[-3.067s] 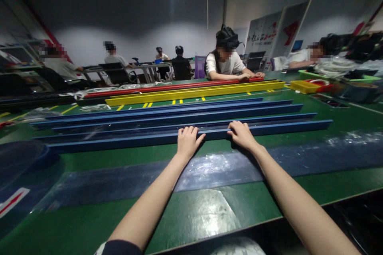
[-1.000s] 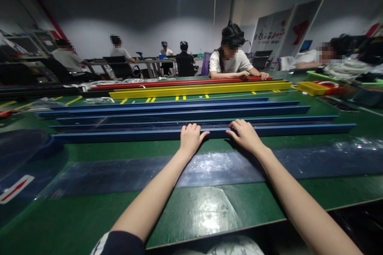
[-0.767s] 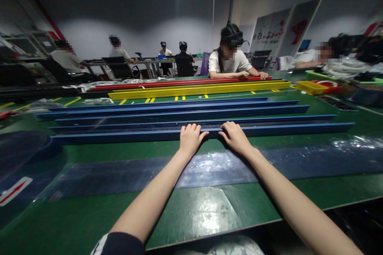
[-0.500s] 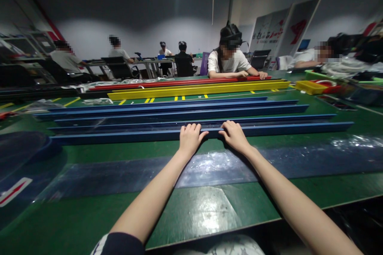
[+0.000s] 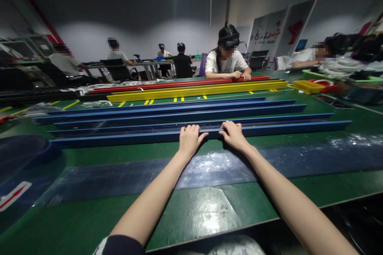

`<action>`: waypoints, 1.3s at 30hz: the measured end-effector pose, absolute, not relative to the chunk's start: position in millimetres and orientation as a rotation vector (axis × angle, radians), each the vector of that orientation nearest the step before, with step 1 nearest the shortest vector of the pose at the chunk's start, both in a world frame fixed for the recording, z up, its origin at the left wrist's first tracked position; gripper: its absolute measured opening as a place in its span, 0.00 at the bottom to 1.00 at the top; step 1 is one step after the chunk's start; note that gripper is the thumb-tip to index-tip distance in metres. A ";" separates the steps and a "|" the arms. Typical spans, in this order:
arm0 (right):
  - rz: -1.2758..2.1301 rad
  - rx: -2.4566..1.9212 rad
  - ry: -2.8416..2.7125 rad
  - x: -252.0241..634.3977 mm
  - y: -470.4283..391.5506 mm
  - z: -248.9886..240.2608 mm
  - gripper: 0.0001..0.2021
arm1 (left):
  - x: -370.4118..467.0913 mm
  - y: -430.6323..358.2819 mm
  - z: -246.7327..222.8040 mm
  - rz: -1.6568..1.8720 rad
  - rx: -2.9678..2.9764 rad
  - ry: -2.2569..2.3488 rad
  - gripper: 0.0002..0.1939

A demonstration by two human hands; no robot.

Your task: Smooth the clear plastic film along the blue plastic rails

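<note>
The left hand (image 5: 189, 142) and right hand (image 5: 235, 135) sit near each other, each grip clamped on the near wall of a straight blue rail (image 5: 287, 128) with thin, smooth sides, lying lengthwise across the glossy green table (image 5: 206, 215). More blue rails (image 5: 191, 112) lie just beyond. Nearer, a flat, shiny see-through strip (image 5: 221, 167) runs left towards a rounded plastic roll (image 5: 26, 155).

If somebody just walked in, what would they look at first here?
Probably the long blue rails across the green table, with the left hand and right hand on the nearest one's edge. Beyond them lies a bright yellow rail, then a red rail, where a person in black headgear leans in at the far side.
</note>
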State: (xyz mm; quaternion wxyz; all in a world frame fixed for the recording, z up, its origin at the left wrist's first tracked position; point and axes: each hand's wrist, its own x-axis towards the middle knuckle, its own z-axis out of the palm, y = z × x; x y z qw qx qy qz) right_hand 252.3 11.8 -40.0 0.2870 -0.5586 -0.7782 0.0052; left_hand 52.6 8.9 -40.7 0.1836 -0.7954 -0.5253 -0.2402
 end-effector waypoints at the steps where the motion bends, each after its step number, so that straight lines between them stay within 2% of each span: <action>1: 0.022 -1.502 -2.074 253.8 11.5 -39.4 0.03 | 52.4 8.7 -40.6 -0.694 -2.251 -1.471 0.20; 24: -0.034 -1.645 -2.094 346.4 10.3 -36.1 0.06 | 51.0 8.6 -41.2 -0.716 -2.245 -1.437 0.20; 39: -0.026 -1.733 -2.068 350.5 10.7 -36.3 0.07 | 52.0 9.2 -41.6 -0.683 -2.241 -1.450 0.20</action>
